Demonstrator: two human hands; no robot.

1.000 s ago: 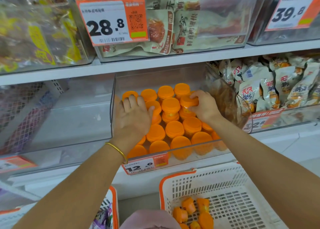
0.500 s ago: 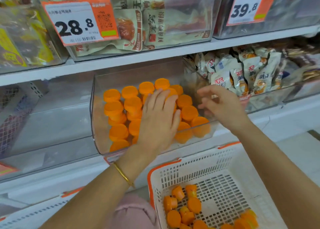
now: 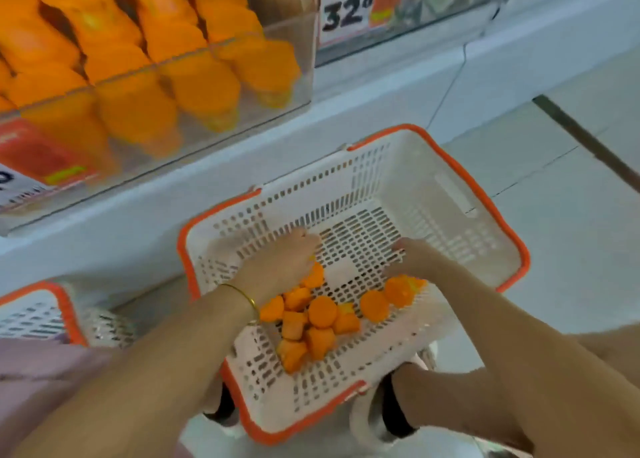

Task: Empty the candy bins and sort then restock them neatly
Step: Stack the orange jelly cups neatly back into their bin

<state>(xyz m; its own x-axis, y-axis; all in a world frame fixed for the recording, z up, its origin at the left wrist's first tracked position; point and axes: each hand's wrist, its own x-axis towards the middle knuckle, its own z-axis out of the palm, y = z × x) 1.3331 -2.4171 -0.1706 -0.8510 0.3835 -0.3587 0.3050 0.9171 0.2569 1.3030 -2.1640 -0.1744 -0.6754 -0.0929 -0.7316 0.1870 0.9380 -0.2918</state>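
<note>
Down inside the white plastic basket with holes in it and an orange rim [image 3: 388, 177], both hands are low by the floor of the basket. The left hand [image 3: 282, 262] is at the left side of the basket, right on top of the far end of a pile of small orange candies [image 3: 322, 312]. It touches the pile, but its fingers are blurry, so I cannot tell if it holds a candy or not. A thin gold bracelet [image 3: 242, 293] sits on its wrist. The right hand [image 3: 417, 258] is near the middle of the basket, with its fingers bent down at the basket floor. A round orange candy [image 3: 398, 289] lies just beside it, on the near side. I cannot tell if this hand holds anything either.

Most of the candies lie in a heap at the near left part of the basket, between the two arms. The far right part of the basket is bare.

Above the basket and to its left, a clear plastic bin [image 3: 294, 97] sits on a white shelf [image 3: 346, 94]. It is packed with rows of orange candy cups [image 3: 201, 87]. A red and white label [image 3: 41, 156] is on the bin's front. Straight above the basket hangs a white price tag reading 32 [image 3: 346, 10]. To the left of the basket is a second white basket with an orange rim [image 3: 65, 308], and some pink cloth [image 3: 52, 364] lies below that one. To the right of the basket is a pale tiled floor [image 3: 554, 198].
</note>
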